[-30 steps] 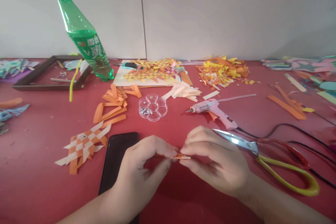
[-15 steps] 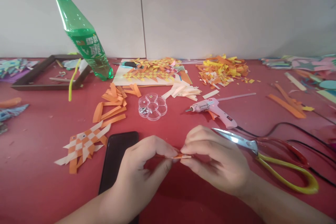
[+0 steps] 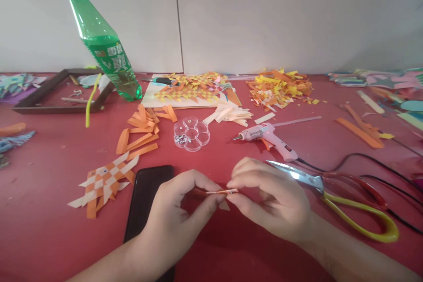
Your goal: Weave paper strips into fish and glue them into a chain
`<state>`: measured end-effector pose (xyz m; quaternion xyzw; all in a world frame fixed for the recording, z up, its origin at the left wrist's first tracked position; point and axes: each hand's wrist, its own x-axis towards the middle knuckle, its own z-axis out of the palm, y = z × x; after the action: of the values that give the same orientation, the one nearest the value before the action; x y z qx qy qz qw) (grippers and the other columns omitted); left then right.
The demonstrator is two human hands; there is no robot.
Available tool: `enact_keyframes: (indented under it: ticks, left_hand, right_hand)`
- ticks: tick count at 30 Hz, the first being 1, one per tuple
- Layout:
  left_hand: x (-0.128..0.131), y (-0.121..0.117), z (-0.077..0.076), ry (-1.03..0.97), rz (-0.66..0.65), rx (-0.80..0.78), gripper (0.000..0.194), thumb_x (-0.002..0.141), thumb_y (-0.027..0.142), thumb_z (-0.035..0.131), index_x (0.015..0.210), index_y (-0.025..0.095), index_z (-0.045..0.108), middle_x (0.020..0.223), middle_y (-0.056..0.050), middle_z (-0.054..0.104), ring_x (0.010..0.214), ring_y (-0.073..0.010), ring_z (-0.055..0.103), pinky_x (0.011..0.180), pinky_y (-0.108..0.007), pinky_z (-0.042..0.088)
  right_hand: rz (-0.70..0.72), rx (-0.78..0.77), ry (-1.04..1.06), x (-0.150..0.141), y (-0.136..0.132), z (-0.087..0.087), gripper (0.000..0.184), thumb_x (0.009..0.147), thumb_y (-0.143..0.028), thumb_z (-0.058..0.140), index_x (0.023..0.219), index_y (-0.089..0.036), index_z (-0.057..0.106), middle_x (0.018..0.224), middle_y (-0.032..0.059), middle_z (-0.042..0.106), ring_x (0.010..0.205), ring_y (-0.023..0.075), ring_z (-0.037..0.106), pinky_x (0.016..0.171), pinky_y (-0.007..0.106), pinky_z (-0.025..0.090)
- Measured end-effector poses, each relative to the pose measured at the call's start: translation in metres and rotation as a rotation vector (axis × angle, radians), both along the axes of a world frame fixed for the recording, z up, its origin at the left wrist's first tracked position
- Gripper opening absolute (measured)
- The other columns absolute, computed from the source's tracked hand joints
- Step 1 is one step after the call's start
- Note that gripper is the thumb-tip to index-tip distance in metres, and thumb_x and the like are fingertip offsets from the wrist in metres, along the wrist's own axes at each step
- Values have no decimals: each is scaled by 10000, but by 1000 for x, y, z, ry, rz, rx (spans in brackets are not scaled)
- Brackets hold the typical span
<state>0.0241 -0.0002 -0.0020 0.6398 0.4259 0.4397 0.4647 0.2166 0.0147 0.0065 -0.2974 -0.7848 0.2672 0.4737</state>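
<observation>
Between my two hands, a small piece of folded orange and cream paper strips (image 3: pixel 224 192) is held nearly edge-on above the table. My left hand (image 3: pixel 183 207) pinches its left end between thumb and fingers. At the right end, the thumb and fingertips of my right hand (image 3: pixel 272 198) are closed on it too. A pale pointed tip shows just below the fingertips. A woven orange and cream paper fish (image 3: pixel 105 180) lies to the left, beside a black phone (image 3: pixel 148 194) partly covered by my left forearm. Scissors (image 3: pixel 350 207) with red and yellow handles rest right of my right hand.
Ahead lie orange strips (image 3: pixel 142 128), cream strips (image 3: pixel 228 115), a clear flower-shaped tray (image 3: pixel 199 144) and a pink glue gun (image 3: pixel 267 134) with its cord running right. Further back are a green bottle (image 3: pixel 105 48), a dark frame (image 3: pixel 49 109) and a heap of paper scraps (image 3: pixel 280 88).
The folded paper has tilted and risen slightly between my fingers, and a pale tip now shows beneath it. My hands have shifted only a little.
</observation>
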Motion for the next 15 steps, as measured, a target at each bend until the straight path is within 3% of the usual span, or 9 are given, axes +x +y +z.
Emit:
enact_keyframes:
  ticks: [15]
  left_hand:
    - [-1, -1, -1, -10, -18, -43, 90, 856, 139, 668, 819, 216, 642, 750, 22, 754, 691, -108, 730, 669, -174, 587]
  right_hand:
    - [3, -24, -12, 1, 0, 0, 164, 852, -79, 620, 976, -181, 661, 796, 43, 677, 725, 143, 635, 614, 271, 547]
